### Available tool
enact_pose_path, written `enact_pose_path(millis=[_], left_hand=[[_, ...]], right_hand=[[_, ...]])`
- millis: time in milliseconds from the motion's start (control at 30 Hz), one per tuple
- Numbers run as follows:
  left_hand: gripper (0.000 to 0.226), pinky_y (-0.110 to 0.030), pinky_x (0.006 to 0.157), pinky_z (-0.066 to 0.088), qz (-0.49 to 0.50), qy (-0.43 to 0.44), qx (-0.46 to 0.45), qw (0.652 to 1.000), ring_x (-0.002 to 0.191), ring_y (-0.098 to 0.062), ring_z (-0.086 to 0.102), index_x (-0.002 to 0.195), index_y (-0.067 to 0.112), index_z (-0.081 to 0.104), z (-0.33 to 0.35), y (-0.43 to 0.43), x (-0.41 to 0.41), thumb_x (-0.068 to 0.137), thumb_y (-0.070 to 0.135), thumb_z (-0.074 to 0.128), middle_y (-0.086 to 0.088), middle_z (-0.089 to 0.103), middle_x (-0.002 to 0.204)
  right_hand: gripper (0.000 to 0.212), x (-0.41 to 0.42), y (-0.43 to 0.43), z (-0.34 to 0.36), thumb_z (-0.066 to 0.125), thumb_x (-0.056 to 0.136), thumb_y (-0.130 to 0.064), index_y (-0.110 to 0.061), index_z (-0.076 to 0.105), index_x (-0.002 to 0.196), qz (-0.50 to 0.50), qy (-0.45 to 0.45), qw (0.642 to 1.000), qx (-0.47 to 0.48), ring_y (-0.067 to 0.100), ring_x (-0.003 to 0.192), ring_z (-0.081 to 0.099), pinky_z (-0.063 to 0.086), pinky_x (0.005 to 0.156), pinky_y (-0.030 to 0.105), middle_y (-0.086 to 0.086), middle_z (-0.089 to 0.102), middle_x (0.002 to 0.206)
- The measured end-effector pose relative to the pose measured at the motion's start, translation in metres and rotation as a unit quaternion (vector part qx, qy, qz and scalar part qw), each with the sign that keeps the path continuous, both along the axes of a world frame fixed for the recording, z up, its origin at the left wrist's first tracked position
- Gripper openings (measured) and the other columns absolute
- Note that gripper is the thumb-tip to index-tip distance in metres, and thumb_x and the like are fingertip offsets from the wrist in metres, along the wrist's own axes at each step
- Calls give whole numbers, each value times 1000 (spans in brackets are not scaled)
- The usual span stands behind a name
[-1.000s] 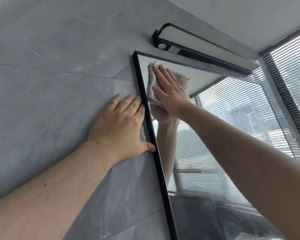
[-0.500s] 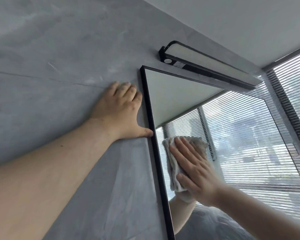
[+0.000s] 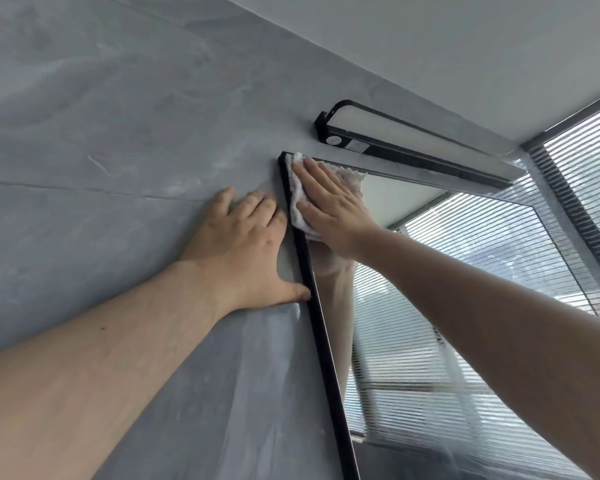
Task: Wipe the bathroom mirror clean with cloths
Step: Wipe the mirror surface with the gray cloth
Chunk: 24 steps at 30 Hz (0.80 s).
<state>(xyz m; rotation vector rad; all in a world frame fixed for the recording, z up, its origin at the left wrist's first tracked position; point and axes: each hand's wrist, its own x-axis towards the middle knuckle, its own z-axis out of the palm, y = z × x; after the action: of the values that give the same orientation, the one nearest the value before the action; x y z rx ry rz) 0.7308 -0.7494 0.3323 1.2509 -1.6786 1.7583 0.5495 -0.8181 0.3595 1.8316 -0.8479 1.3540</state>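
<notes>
Single head-worn wide-angle view, tilted upward and rightward, close to the black-framed rectangular glass mirror on the grey marbled tile wall, taking in the white ceiling.

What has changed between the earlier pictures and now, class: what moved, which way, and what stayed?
The right hand, pressing flat on the cloth, slid it back up the mirror from lower down into the top left corner. Nothing was let go. The left hand stays flat on the wall, thumb against the black frame.

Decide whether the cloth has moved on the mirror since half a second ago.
Yes. The cloth has gone up the mirror into its top left corner, under the lamp.
</notes>
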Motion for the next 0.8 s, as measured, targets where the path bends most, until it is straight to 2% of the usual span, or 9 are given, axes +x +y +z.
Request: enact_pose_path(millis=[67, 100, 267, 433, 533, 600, 733, 800], left_hand=[[129, -44, 116, 21, -9, -2, -13, 1000, 140, -23, 32, 144, 20, 39, 6, 3, -1, 46, 100, 13, -3, 39, 149], [131, -43, 116, 22, -10, 1, -12, 1000, 139, -23, 32, 145, 21, 37, 7, 2, 0, 44, 101, 12, -2, 39, 148], [133, -45, 123, 3, 15, 2, 13, 1000, 153, -22, 4, 157, 19, 4, 5, -4, -1, 53, 101, 13, -4, 10, 165], [134, -46, 123, -2, 22, 7, 25, 999, 154, -20, -2, 158, 19, -1, 4, -5, 0, 52, 99, 10, -4, 4, 167], [133, -46, 123, -3, 19, 8, 28, 999, 154, -19, -3, 158, 19, 0, 4, -5, 0, 52, 99, 11, -3, 3, 167], [132, -45, 124, -3, 18, 11, 32, 999, 154, -18, -4, 158, 19, 0, 5, -5, 0, 53, 100, 13, -2, 3, 167], [132, -46, 124, -4, 25, 10, 33, 999, 154, -17, -5, 158, 19, 0, 5, -5, -1, 55, 100, 14, -2, 1, 167], [131, -45, 123, -5, 28, 13, 40, 999, 154, -16, -7, 158, 19, 0, 4, -4, -1, 56, 99, 14, -2, -1, 168]], right_hand=[[61, -6, -4, 8, 22, 102, -49, -32, 7, 158, -2, 1, 1000, -9, 11, 153, -5, -11, 118, 25, -6, 0, 167], [60, -11, -8, 9, 22, 102, -50, -33, 7, 158, -4, -2, 1000, -12, 11, 153, -5, -11, 118, 25, -6, 1, 167], [54, -54, -33, 11, 22, 107, -47, -36, 7, 158, -17, -62, 998, 7, 10, 152, -4, -12, 114, 21, -9, 1, 167], [54, -91, -51, 7, 19, 108, -42, -25, 8, 159, -61, -90, 994, 2, 8, 150, -7, -20, 109, 10, -8, -1, 164], [55, -94, -51, 6, 23, 108, -46, -31, 9, 159, -33, -112, 993, 31, 14, 153, -5, -11, 115, 21, -5, 0, 167], [55, -93, -49, -5, 26, 107, -46, -33, 11, 158, -10, -100, 994, 42, 13, 153, -5, -12, 116, 23, -4, 1, 167], [60, -91, -44, -63, 23, 97, -59, -42, 10, 154, 31, -64, 997, 25, 7, 152, -7, -6, 124, 40, -9, 3, 165], [60, -86, -42, -99, 24, 97, -55, -39, 12, 153, 45, -40, 998, 11, 3, 152, -6, -2, 125, 42, -10, 4, 163]])
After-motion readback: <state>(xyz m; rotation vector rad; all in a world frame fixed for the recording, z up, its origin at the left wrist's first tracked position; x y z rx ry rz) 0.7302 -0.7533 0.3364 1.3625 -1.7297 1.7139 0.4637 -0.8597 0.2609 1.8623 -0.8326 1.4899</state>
